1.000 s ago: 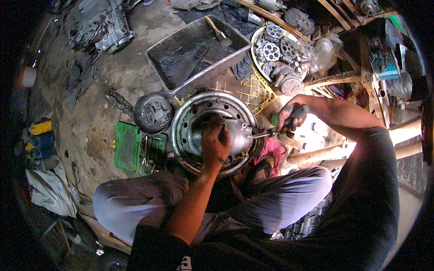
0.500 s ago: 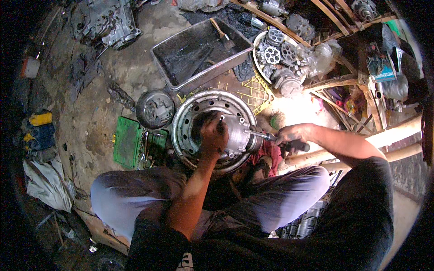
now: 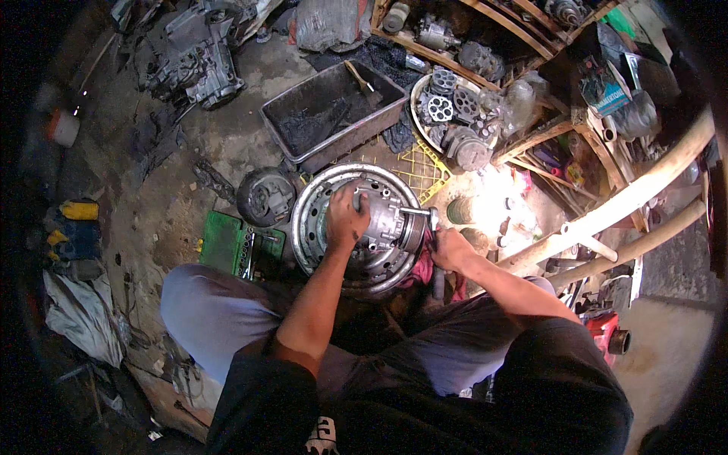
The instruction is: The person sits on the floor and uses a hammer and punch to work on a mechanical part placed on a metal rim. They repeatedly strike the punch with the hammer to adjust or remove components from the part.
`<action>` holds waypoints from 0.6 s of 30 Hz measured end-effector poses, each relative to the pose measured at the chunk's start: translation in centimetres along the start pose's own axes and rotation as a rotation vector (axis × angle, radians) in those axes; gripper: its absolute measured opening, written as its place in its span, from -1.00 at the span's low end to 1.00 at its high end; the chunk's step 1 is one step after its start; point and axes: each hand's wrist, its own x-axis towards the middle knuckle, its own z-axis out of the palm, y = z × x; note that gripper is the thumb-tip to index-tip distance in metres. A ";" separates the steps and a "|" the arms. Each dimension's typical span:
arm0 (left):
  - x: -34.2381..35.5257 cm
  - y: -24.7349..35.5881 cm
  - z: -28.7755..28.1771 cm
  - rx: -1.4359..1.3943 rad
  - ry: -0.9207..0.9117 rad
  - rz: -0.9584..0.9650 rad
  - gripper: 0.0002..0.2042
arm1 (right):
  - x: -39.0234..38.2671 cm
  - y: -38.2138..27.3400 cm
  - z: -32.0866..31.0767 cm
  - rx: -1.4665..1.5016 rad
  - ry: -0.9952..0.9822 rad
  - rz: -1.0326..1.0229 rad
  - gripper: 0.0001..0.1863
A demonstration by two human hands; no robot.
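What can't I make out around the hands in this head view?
Head view:
- Compressor surface under the left hand: hidden by that hand.
- Right hand's inner grip on the wrench: hidden by its back.
- Wrench tip's seating: too small to tell.
- Green socket case's near edge: covered by the left knee.

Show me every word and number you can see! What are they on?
Blue and dark package, upper right: light printed lettering; I won't copy it.
Black shirt, near the picture's lower edge: pale print, too incomplete to read properly.
Elsewhere: I can make out no readable writing.
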 end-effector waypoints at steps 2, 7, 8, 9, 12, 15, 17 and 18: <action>-0.4 1.7 -0.7 0.161 0.019 0.251 -0.61 | -0.1 0.6 1.4 0.034 0.079 0.062 -0.60; -1.6 3.9 -0.4 0.331 -0.175 0.414 -0.70 | -0.9 -0.4 1.7 0.115 0.149 0.179 -0.64; -1.5 4.6 -0.3 0.339 -0.246 0.346 -0.70 | -0.9 -0.2 1.9 0.100 0.175 0.165 -0.71; -1.4 5.2 -0.2 0.318 -0.271 0.391 -0.69 | -1.0 -0.3 2.2 0.086 0.199 0.153 -0.76; -1.2 7.0 0.5 0.278 -0.419 0.459 -0.65 | -1.8 -0.4 2.6 0.058 0.221 0.131 -0.78; -1.4 8.1 1.5 0.501 -0.608 0.388 -0.64 | -1.9 -0.1 3.7 0.095 0.295 0.137 -0.79; -1.0 7.7 1.5 0.454 -0.575 0.345 -0.57 | -1.8 0.7 4.7 0.154 0.352 0.129 -0.79; -0.8 6.9 1.6 0.453 -0.551 0.319 -0.57 | -1.6 0.6 4.3 0.187 0.374 0.104 -0.78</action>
